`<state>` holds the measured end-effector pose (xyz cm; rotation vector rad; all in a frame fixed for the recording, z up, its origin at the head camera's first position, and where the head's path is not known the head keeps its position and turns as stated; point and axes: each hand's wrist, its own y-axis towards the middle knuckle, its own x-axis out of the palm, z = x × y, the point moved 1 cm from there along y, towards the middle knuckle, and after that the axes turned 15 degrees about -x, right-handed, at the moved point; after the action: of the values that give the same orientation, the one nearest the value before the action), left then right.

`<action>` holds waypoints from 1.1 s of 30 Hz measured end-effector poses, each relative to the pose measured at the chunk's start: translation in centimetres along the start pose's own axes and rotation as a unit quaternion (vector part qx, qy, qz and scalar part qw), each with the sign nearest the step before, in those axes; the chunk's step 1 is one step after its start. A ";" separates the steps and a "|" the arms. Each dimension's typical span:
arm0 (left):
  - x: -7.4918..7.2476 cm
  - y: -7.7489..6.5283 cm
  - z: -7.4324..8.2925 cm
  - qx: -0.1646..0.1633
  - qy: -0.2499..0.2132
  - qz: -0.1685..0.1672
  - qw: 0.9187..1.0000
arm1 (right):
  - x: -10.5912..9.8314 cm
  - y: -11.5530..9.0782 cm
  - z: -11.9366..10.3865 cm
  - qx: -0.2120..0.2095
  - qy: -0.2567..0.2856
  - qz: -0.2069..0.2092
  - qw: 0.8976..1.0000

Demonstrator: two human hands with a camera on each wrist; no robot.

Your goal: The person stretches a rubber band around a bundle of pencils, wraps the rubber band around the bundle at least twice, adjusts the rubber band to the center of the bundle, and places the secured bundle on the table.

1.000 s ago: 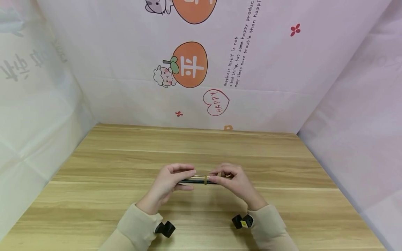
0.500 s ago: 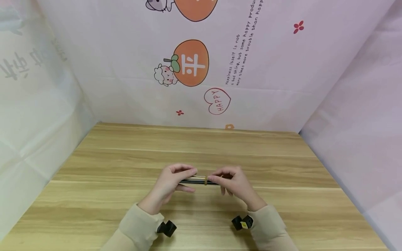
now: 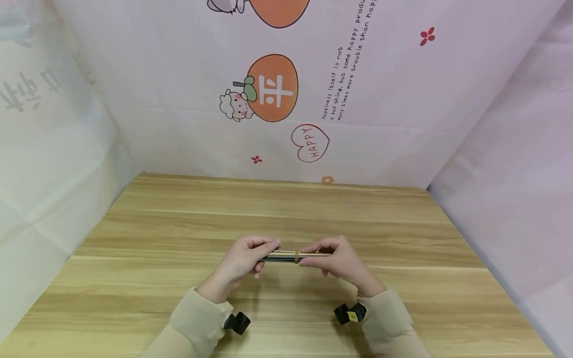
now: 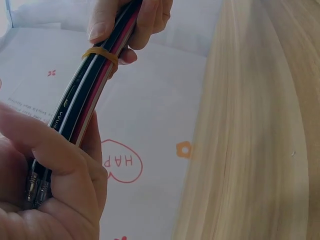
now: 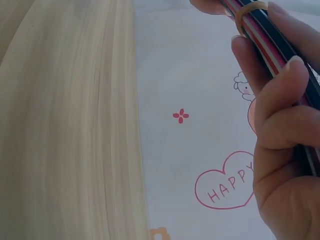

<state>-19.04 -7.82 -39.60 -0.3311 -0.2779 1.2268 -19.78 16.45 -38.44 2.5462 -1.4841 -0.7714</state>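
A bundle of dark striped pencils (image 3: 283,256), some with red sides, is held level above the table between both hands. Around its middle runs a tan rubber band (image 4: 102,53), also visible as a rubber band (image 5: 248,12) in the right wrist view. The left hand (image 3: 243,258) grips one end of the bundle, fingers curled round it; metal pencil ends show by its palm in the left wrist view. My right hand (image 3: 337,258) holds the other end, thumb and fingertips close beside the band. That far end is partly hidden by the right fingers.
A wood-grain table (image 3: 179,219) lies under the hands. White printed cloth (image 3: 380,99) hangs behind it and along both sides. Black wrist cameras (image 3: 237,323) sit on the beige sleeve cuffs.
The left hand's lower fingers have curled in under the pencils. The right thumb and fingers have shifted a little around the band, and the bundle sits slightly further right.
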 end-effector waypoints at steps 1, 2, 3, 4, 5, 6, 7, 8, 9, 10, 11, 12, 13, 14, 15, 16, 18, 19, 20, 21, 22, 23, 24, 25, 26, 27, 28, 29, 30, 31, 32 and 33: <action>0.0 0.0 0.0 -0.001 -0.003 0.000 1.000 | -0.1 0.0 0.0 0.005 0.000 -0.001 1.000; 0.0 0.1 -0.1 -0.003 -0.008 0.003 1.000 | -0.1 0.1 0.1 0.007 0.003 -0.002 1.000; 0.0 0.2 -0.1 -0.003 -0.012 0.005 1.000 | -0.2 0.1 0.2 0.008 0.005 -0.002 1.000; -0.1 0.2 -0.1 -0.004 -0.016 0.009 1.000 | -0.3 0.2 0.2 0.009 0.010 -0.001 1.000; -0.1 0.3 -0.1 -0.005 -0.020 0.013 1.000 | -0.3 0.2 0.3 0.008 0.017 0.001 1.000; -0.1 0.4 -0.1 -0.005 -0.024 0.017 1.000 | -0.4 0.2 0.4 0.006 0.028 0.003 1.000; -0.2 0.4 -0.1 -0.003 -0.027 0.020 0.999 | -0.5 0.3 0.5 0.007 0.041 0.008 0.999; -0.2 0.5 -0.1 -0.003 -0.030 0.024 0.999 | -0.6 0.3 0.6 0.006 0.052 0.014 0.999; -0.3 0.5 -0.1 -0.003 -0.033 0.026 0.999 | -0.7 0.2 0.7 0.009 0.062 0.022 0.998; -0.4 0.5 0.0 -0.004 -0.037 0.028 0.999 | -0.8 0.2 0.8 0.014 0.070 0.032 0.997; -0.5 0.5 0.0 -0.005 -0.042 0.028 0.999 | -0.9 0.2 0.9 0.019 0.078 0.042 0.996; -0.6 0.6 0.0 -0.005 -0.045 0.027 0.999 | -1.1 0.1 1.0 0.028 0.084 0.053 0.995; -0.8 0.6 0.0 -0.004 -0.048 0.025 0.999 | -1.2 0.1 1.1 0.036 0.088 0.065 0.993; -0.9 0.5 0.1 -0.002 -0.051 0.025 0.998 | -1.4 0.1 1.2 0.044 0.093 0.074 0.992; -1.0 0.5 0.1 -0.001 -0.053 0.024 0.998 | -1.5 0.0 1.3 0.053 0.098 0.085 0.990; -1.2 0.5 0.1 0.000 -0.057 0.022 0.998 | -1.7 0.0 1.5 0.062 0.103 0.093 0.988; -1.3 0.5 0.2 0.001 -0.064 0.020 0.998 | -1.9 0.0 1.6 0.075 0.115 0.106 0.985; -1.4 0.5 0.2 0.001 -0.067 0.020 0.998 | -2.1 -0.1 1.7 0.079 0.120 0.108 0.984; -1.4 0.6 0.2 0.000 -0.071 0.022 0.997 | -2.2 -0.1 1.8 0.085 0.123 0.110 0.983; -1.5 0.6 0.2 0.001 -0.074 0.022 0.997 | -2.3 -0.1 1.9 0.090 0.125 0.113 0.982; -1.5 0.6 0.2 0.001 -0.076 0.024 0.997 | -2.4 -0.1 2.0 0.093 0.127 0.113 0.981; -1.6 0.6 0.1 0.002 -0.076 0.026 0.997 | -2.5 -0.1 2.1 0.097 0.129 0.113 0.980; -1.6 0.7 0.0 0.004 -0.076 0.027 0.997 | -2.7 -0.1 2.2 0.099 0.133 0.113 0.980; -1.7 0.8 0.0 0.007 -0.077 0.029 0.997 | -2.8 -0.2 2.3 0.102 0.136 0.112 0.979; -1.7 0.8 -0.1 0.008 -0.079 0.031 0.996 | -2.9 -0.2 2.4 0.105 0.139 0.112 0.978; -1.8 0.8 -0.2 0.011 -0.081 0.032 0.996 | -3.0 -0.2 2.6 0.109 0.142 0.112 0.977; -1.8 1.0 -0.3 0.010 -0.084 0.032 0.996 | -3.1 -0.3 2.7 0.115 0.141 0.111 0.977; -1.8 1.1 -0.4 0.011 -0.087 0.031 0.996 | -3.2 -0.3 2.9 0.122 0.137 0.111 0.977; -1.8 1.2 -0.5 0.010 -0.089 0.029 0.996 | -3.3 -0.3 3.0 0.127 0.133 0.111 0.977; -1.8 1.3 -0.7 0.010 -0.091 0.027 0.995 | -3.3 -0.4 3.2 0.133 0.126 0.111 0.977; -1.9 1.5 -0.8 0.009 -0.092 0.025 0.995 | -3.3 -0.4 3.4 0.138 0.119 0.110 0.977; -1.9 1.6 -1.0 0.009 -0.092 0.021 0.995 | -3.3 -0.4 3.6 0.143 0.113 0.111 0.977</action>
<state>-20.62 -9.20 -41.22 -0.2095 -0.4210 1.3030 -22.45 20.07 -40.41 2.4881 -1.8700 -0.2425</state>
